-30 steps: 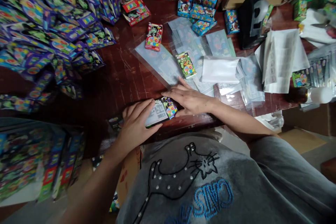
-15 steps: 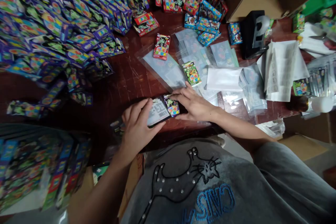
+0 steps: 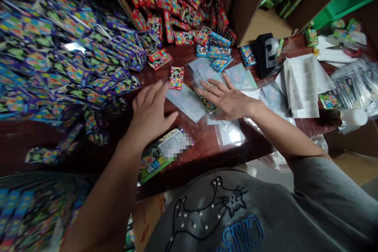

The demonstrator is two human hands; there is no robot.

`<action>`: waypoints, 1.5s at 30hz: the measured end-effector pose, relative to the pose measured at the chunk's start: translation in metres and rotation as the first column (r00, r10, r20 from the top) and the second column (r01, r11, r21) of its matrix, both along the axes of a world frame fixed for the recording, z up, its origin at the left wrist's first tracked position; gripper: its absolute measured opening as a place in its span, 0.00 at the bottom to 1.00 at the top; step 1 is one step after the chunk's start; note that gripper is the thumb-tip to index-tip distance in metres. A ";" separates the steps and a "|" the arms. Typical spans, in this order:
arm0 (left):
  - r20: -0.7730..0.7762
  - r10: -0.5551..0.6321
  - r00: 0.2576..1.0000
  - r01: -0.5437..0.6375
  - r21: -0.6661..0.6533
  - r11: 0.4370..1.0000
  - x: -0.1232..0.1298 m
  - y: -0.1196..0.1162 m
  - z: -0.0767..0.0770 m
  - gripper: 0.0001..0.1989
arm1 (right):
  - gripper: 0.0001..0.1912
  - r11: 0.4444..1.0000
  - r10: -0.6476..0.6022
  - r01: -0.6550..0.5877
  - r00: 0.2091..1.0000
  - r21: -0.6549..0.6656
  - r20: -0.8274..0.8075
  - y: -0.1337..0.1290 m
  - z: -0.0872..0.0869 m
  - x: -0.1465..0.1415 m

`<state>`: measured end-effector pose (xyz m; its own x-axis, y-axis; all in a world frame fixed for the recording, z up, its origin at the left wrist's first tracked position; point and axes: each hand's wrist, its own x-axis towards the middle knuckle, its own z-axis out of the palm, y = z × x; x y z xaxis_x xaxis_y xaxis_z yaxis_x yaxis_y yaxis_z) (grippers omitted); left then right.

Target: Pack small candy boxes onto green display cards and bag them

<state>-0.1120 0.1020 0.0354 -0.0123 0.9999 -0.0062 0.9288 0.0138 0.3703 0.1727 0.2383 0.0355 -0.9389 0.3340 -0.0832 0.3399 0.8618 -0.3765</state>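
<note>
With fingers spread and nothing held, my left hand [image 3: 152, 112] hovers just left of a small red packet [image 3: 176, 78]. My right hand [image 3: 228, 98], its fingers also apart, lies over a green packet [image 3: 209, 104] and partly covers it; whether it touches the packet is hard to tell. Clear plastic sleeves [image 3: 189, 102] lie flat beneath and around the right hand. Nearer my body, below the left hand, a printed card with a green edge [image 3: 156, 169] and a white label [image 3: 174, 145] lies at the table edge, touched by neither hand.
Purple packets [image 3: 73, 67] are heaped at the left, red packets [image 3: 189, 8] at the back. Blue packets [image 3: 220, 53] lie before a black tape dispenser [image 3: 267, 57]. Right of it are white paper sheets [image 3: 302, 86] and a white-capped bottle [image 3: 354, 117]. Stacked printed packs [image 3: 32, 212] stand lower left.
Both hands have moved away from the card with the white label and forward over the table. My left hand has let go of it; my right hand now covers the green packet. The view has shifted.
</note>
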 end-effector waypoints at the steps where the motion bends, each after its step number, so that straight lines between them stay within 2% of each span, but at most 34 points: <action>1: -0.011 -0.015 1.000 0.014 -0.015 1.000 -0.004 0.031 -0.001 0.49 | 0.60 1.000 0.003 -0.004 0.999 0.011 0.044 0.007 0.001 -0.001; 3: -0.034 -0.055 0.998 0.052 -0.085 0.995 -0.011 0.084 -0.003 0.54 | 0.56 1.000 0.003 -0.004 0.997 0.020 0.074 0.013 0.004 -0.006; 4: -0.046 -0.072 0.996 0.066 -0.133 0.989 -0.013 0.103 -0.004 0.55 | 0.53 1.000 -0.003 0.002 0.999 0.024 0.054 0.011 0.006 -0.007; 6: -0.068 -0.103 0.992 0.090 -0.171 0.981 -0.010 0.120 -0.002 0.53 | 0.50 0.999 -0.022 0.023 0.999 0.023 -0.039 0.001 0.012 -0.003; 8: -0.081 -0.119 0.990 0.110 -0.112 0.988 0.002 0.104 0.004 0.49 | 0.49 0.999 -0.050 0.052 0.990 0.014 -0.134 -0.017 0.017 0.008; 10: -0.076 -0.138 0.987 0.137 -0.022 0.990 0.025 0.065 0.012 0.45 | 0.50 0.997 -0.073 0.075 0.985 0.003 -0.154 -0.039 0.020 0.024; 12: -0.053 -0.200 0.978 0.198 -0.030 0.980 0.052 0.015 0.017 0.44 | 0.47 0.996 -0.089 0.088 0.991 -0.020 -0.104 -0.063 0.017 0.040; 15: 0.001 -0.322 0.947 0.321 -0.090 0.943 0.091 -0.046 0.012 0.45 | 0.46 0.991 -0.110 0.110 0.994 -0.074 -0.008 -0.093 0.001 0.058; 17: 0.024 -0.352 0.936 0.353 -0.091 0.931 0.109 -0.067 0.001 0.46 | 0.49 0.988 -0.111 0.111 0.994 -0.103 0.005 -0.106 -0.013 0.066; 21: 0.070 -0.326 0.943 0.331 -0.077 0.941 0.123 -0.073 -0.017 0.50 | 0.55 0.985 -0.118 0.109 0.991 -0.135 -0.062 -0.116 -0.033 0.071; 25: 0.119 -0.289 0.950 0.299 -0.079 0.951 0.119 -0.077 -0.015 0.59 | 0.51 0.983 -0.148 0.133 0.983 -0.129 -0.112 -0.119 -0.038 0.070; 27: 0.094 -0.258 0.961 0.264 -0.058 0.963 0.105 -0.085 -0.011 0.65 | 0.49 0.981 -0.172 0.157 0.976 -0.114 -0.136 -0.121 -0.036 0.071; 30: -0.018 -0.115 0.993 0.114 -0.055 0.992 0.065 -0.101 -0.010 0.72 | 0.47 0.976 -0.210 0.192 0.956 -0.101 -0.207 -0.122 -0.031 0.072; 32: -0.060 -0.051 0.997 0.043 -0.126 0.991 0.039 -0.111 -0.012 0.68 | 0.46 0.970 -0.240 0.224 0.933 -0.089 -0.269 -0.123 -0.029 0.068; 34: -0.045 -0.064 0.997 0.054 -0.190 0.980 0.025 -0.118 -0.015 0.58 | 0.44 0.957 -0.288 0.279 0.906 -0.076 -0.312 -0.123 -0.029 0.060; 36: -0.003 -0.115 0.993 0.112 -0.176 0.978 0.024 -0.124 -0.017 0.48 | 0.43 0.941 -0.335 0.333 0.886 -0.065 -0.321 -0.125 -0.030 0.049; 38: 0.025 -0.154 0.988 0.156 -0.108 0.982 0.032 -0.129 -0.018 0.43 | 0.43 0.940 -0.337 0.335 0.889 -0.061 -0.309 -0.127 -0.032 0.043; 41: 0.052 -0.169 0.984 0.172 -0.060 0.983 0.041 -0.136 -0.018 0.41 | 0.43 0.969 -0.246 0.234 0.929 -0.074 -0.276 -0.131 -0.034 0.045; 45: 0.116 -0.258 0.959 0.271 -0.116 0.956 0.043 -0.141 -0.020 0.40 | 0.44 0.985 -0.088 0.049 0.966 -0.164 -0.241 -0.130 -0.034 0.058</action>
<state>-0.0694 -0.0392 0.0156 0.2597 0.9577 -0.1238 0.8646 -0.1735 0.4716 0.2303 0.1087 0.0012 -0.9121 0.3996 0.0920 0.2758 0.7639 -0.5835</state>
